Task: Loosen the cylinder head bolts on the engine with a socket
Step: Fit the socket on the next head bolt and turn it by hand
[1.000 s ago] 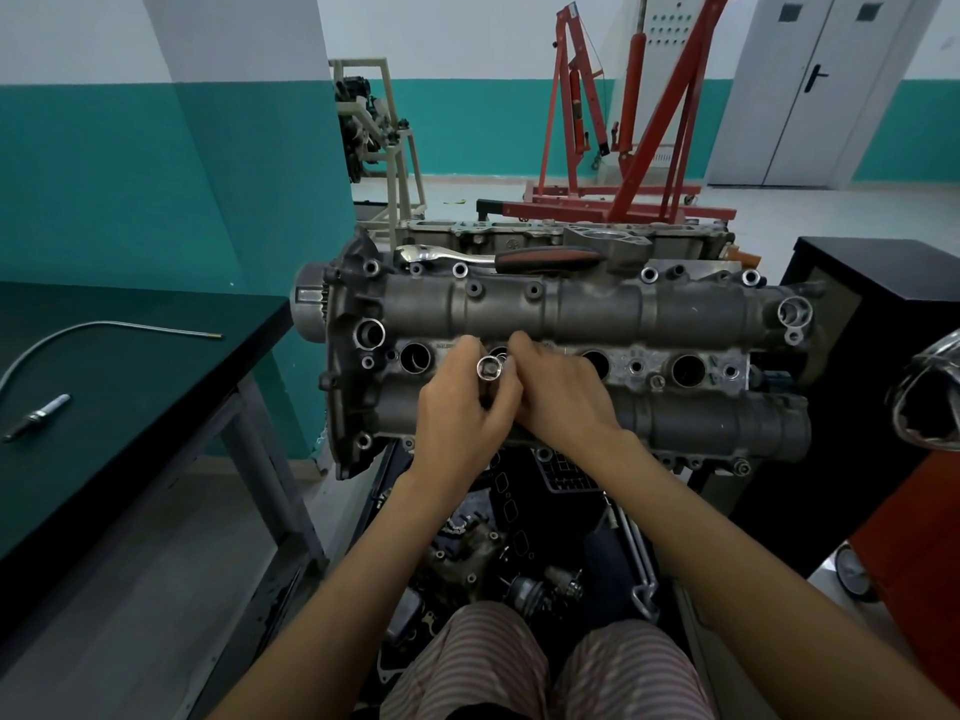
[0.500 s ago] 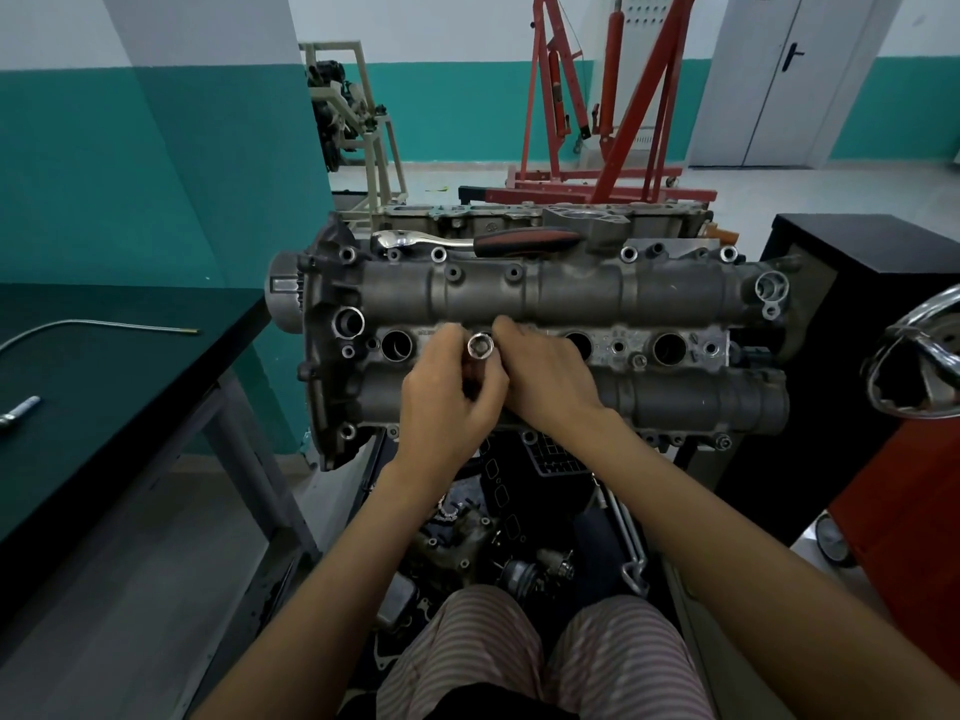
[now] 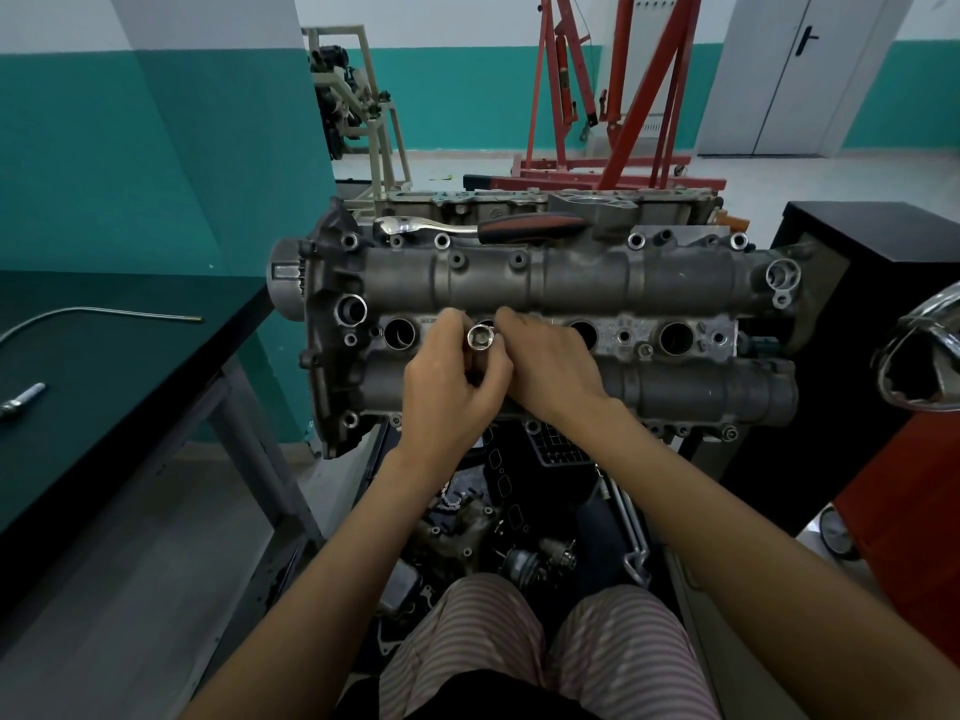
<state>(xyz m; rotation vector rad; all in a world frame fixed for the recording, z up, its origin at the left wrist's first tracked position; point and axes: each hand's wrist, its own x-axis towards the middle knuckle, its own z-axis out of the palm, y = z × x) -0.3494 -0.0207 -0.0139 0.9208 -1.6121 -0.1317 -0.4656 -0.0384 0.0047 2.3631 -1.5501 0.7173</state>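
- On the dark bench point(image 3: 104, 366) at the far left lie a bent metal rod point(image 3: 93, 314) and a small metal part point(image 3: 21, 402).
- The engine point(image 3: 545, 283) stands in the middle, its row of round holes facing the camera.
- The left hand point(image 3: 447, 397) holds the shiny socket point(image 3: 480, 337), fingers curled around it, open end up, over the middle of the engine.
- The right hand point(image 3: 550, 371) lies just beside, fingertips touching the socket; I cannot tell if they pinch it.
- The ratchet point(image 3: 467, 228) rests on the far edge of the engine.
- Behind stands a red crane point(image 3: 613, 96).
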